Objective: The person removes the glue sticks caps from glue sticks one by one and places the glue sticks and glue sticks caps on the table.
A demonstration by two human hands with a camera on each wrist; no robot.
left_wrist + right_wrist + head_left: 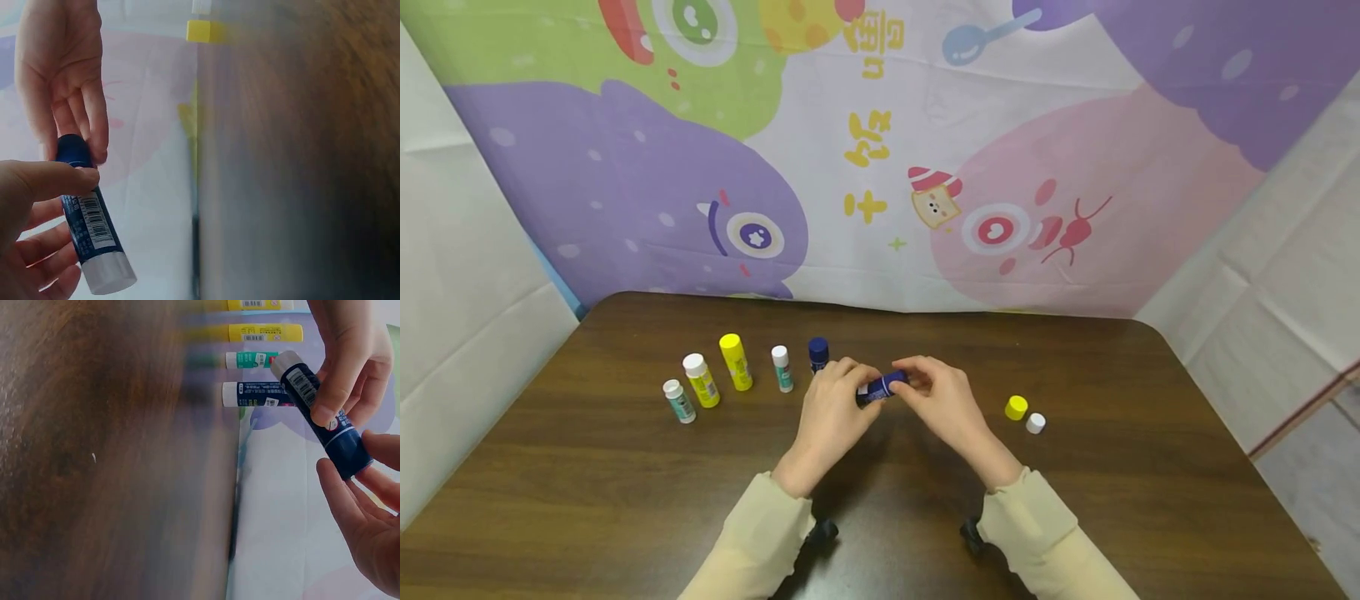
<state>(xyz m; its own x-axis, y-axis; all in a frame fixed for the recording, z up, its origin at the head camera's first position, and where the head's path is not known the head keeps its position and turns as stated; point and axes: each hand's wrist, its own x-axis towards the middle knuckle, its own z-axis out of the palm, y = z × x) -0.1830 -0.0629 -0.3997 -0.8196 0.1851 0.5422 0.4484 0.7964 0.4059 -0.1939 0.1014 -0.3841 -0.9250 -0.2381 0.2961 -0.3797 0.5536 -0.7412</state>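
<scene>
Here, behind the brown wood-grained counter [625, 500] hangs a cartoon-printed cloth [865, 267]; above the counter, left hand [835, 410] and right hand [942, 402] pinch with fingers one dark-blue, white-ended cylindrical glue stick [302, 387].

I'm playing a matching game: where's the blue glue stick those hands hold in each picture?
Head: glue stick, just below the middle.
Left wrist: glue stick, lower left.
Right wrist: glue stick, on the right.
Shared landmark: the right hand, at the stick's dark end.
</scene>
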